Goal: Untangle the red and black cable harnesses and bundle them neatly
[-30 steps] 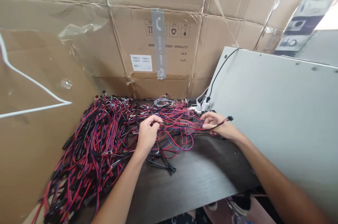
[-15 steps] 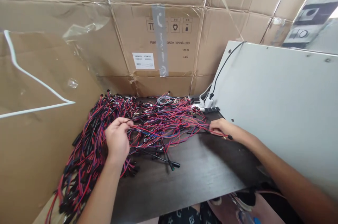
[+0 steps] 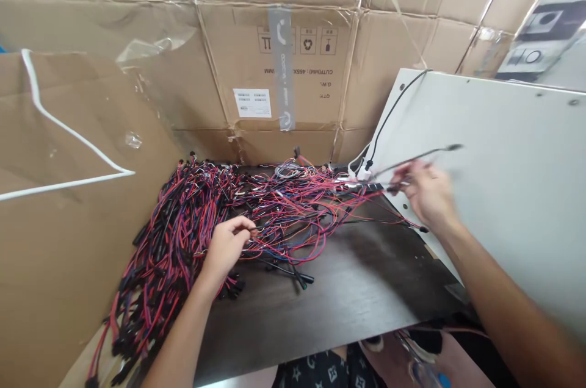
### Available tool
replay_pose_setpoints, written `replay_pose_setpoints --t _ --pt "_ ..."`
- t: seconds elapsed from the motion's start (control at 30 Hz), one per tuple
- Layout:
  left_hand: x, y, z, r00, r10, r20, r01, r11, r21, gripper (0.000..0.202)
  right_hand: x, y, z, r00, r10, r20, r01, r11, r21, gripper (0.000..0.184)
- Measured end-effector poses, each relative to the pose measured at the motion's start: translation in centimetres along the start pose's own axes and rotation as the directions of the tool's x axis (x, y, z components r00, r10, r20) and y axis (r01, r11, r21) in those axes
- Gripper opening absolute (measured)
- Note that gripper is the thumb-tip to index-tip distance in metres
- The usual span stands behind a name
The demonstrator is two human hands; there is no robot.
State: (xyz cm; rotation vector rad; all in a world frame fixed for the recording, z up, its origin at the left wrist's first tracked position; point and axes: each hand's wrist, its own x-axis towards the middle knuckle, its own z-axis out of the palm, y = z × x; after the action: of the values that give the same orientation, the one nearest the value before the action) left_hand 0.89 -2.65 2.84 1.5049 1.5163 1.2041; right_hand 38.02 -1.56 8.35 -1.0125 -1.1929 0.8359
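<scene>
Cardboard cartons [image 3: 379,71] stacked across the whole upper frame, their print upside down, draped with clear plastic film [image 3: 146,49]; a white label [image 3: 251,102] and a strip of grey tape [image 3: 284,68] at upper centre. Below, a dark wood-grain tabletop [image 3: 348,296], and at right a pale grey panel [image 3: 513,150] tilted up against the cartons, a black cable [image 3: 394,113] along its upper left edge.

On the tabletop's far side, a heap of wire harnesses [image 3: 183,235] in red, black and blue, its long axis running from the lower left of the frame toward centre right: dense, black-sleeved bundles at left, thinning to loose red strands near a white plastic fitting [image 3: 361,173].

Left arm rising from the bottom edge, left hand [image 3: 224,247] palm down at the heap's middle, fingers [image 3: 242,226] curled over the strands; no telling whether they pinch anything. Right arm reaching in from the lower right corner, right hand [image 3: 428,193] raised over the panel's lower edge, fingers closed about a thin black lead [image 3: 421,155] pointing toward the upper right, though motion blur softens hand and lead alike. Individual connectors inside the heap too tangled to make out. Along the bottom edge, patterned dark cloth [image 3: 329,370], partly cut off.
</scene>
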Motion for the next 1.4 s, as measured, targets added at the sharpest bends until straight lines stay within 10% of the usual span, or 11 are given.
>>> replay_pose_setpoints --t 0.1,0.2,0.5,0.6,0.67,0.73,0.8,0.9,1.03,1.27,1.4 --pt "-0.3 -0.3 0.7 0.986 0.153 0.069 -0.165 0.957 0.239 0.016 0.2 -0.4 0.9 0.986 0.089 0.141 -0.086 0.996 -0.028 0.041" --pt "-0.6 -0.2 1.7 0.963 0.251 0.098 -0.27 0.896 0.354 0.018 1.0 -1.5 0.6 1.0 -0.011 -0.004 0.012 0.99 0.14 0.036" --pt "0.6 0.7 3.2 0.929 0.305 0.21 -0.366 0.845 0.39 0.017 -1.3 -8.6 -0.1 0.983 -0.044 0.176 0.037 0.998 0.04 0.045" --pt "2.2 2.5 3.2 0.946 0.292 0.144 -0.321 0.91 0.264 0.012 -4.2 -9.6 2.5 0.881 0.08 0.466 -0.039 0.995 -0.096 0.048" --pt "3.4 4.1 3.3 0.966 0.244 0.081 -0.254 0.956 0.146 0.011 -6.3 -8.5 5.2 0.698 0.193 0.69 -0.034 0.971 -0.238 0.043" --pt "4.7 5.9 3.4 0.978 0.206 0.034 -0.207 0.978 0.008 0.011 -8.4 -5.8 8.3 0.498 0.207 0.842 0.27 0.886 -0.378 0.029" --pt "6.1 8.0 3.4 0.975 0.222 -0.006 -0.222 0.97 -0.101 0.011 -9.9 -2.3 11.1 0.408 0.234 0.882 0.569 0.69 -0.446 0.021" --pt "8.3 11.7 2.9 0.948 0.309 -0.073 -0.318 0.922 -0.221 0.01 -10.5 2.6 13.7 0.41 0.242 0.879 0.785 0.398 -0.475 0.018" --pt "10.5 16.9 1.1 0.891 0.407 -0.203 -0.453 0.828 -0.33 0.006 -8.6 4.9 14.9 0.346 0.184 0.92 0.897 0.222 -0.381 0.015" --pt "9.6 18.2 -0.7 0.883 0.396 -0.252 -0.464 0.819 -0.338 0.012 -9.2 1.9 13.8 0.41 0.201 0.89 0.861 0.238 -0.45 0.013" --pt "7.9 15.5 -0.5 0.909 0.384 -0.16 -0.416 0.834 -0.363 0.018 -13.0 2.8 13.0 0.336 0.201 0.92 0.869 0.311 -0.386 0.009"
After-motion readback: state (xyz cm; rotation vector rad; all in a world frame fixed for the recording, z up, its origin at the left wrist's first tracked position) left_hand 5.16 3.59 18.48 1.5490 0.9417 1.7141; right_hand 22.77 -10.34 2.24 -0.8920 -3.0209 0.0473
